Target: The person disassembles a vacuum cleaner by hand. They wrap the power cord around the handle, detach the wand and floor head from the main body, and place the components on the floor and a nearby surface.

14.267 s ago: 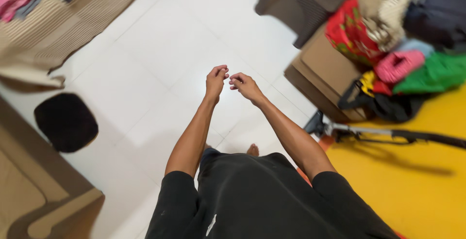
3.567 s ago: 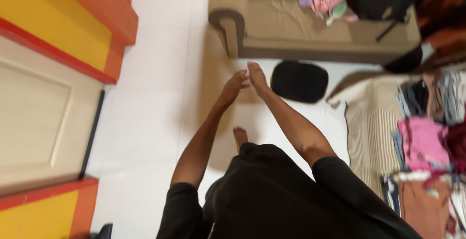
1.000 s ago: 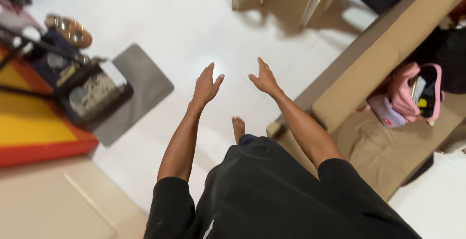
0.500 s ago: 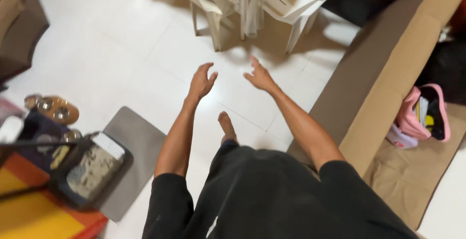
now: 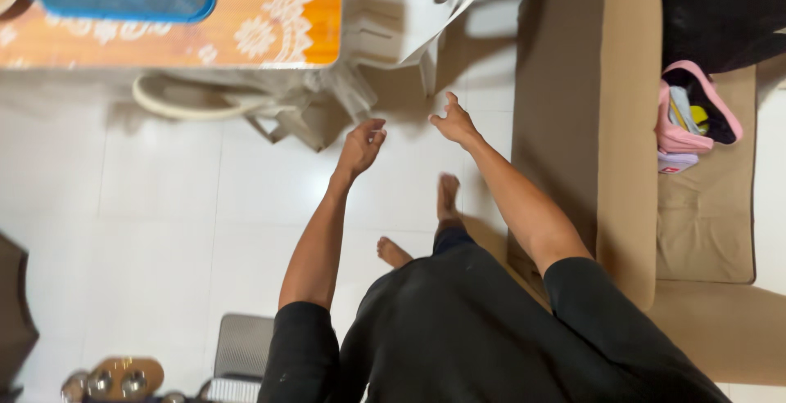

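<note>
Beside the tan sofa (image 5: 573, 108) | left hand (image 5: 361, 146) and right hand (image 5: 453, 123) apart, empty, fingers loose | nearest: white plastic chair (image 5: 393, 31), just ahead, under orange-clothed table (image 5: 270, 18) | probably light, stiff, smooth; grip backrest rim | bare feet on white tile floor (image 5: 147, 207)

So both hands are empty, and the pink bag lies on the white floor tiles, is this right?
Not quite. In the head view the pink bag lies on the tan sofa, not on the floor tiles. The left hand and right hand are indeed empty.
</note>
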